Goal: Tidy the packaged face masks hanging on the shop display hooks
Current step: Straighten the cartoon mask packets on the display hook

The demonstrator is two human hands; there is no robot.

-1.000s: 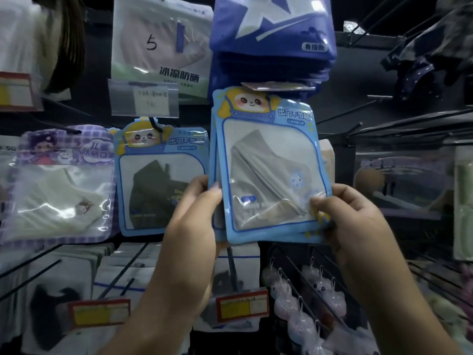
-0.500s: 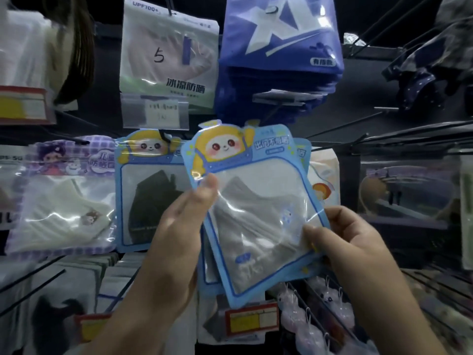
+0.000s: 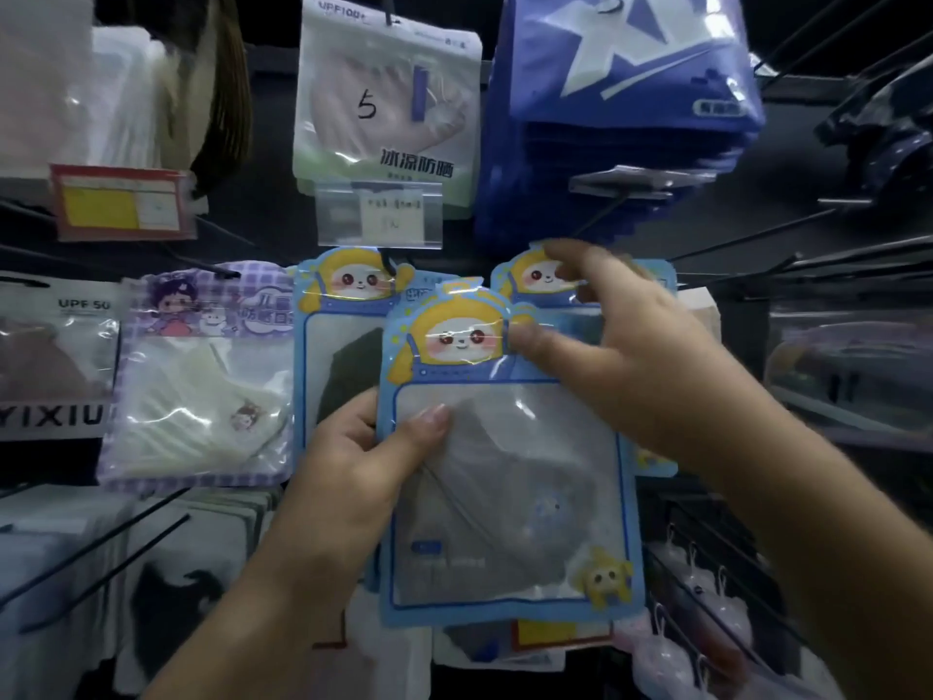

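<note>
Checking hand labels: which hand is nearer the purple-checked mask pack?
Left. The left hand grips the grey-mask pack just right of the purple-checked pack, not touching it. The right hand is farther right, beyond the grey-mask pack's top.

A single head-worn camera looks forward and slightly down at a shop display wall, close enough that the packs fill the view. Both forearms enter from the bottom edge, the left hand (image 3: 353, 462) near centre and the right hand (image 3: 631, 356) reaching up from the right. The wide lens bends the hooks (image 3: 101, 563) at the left and right edges outward. There is no second view to overlap with.
</note>
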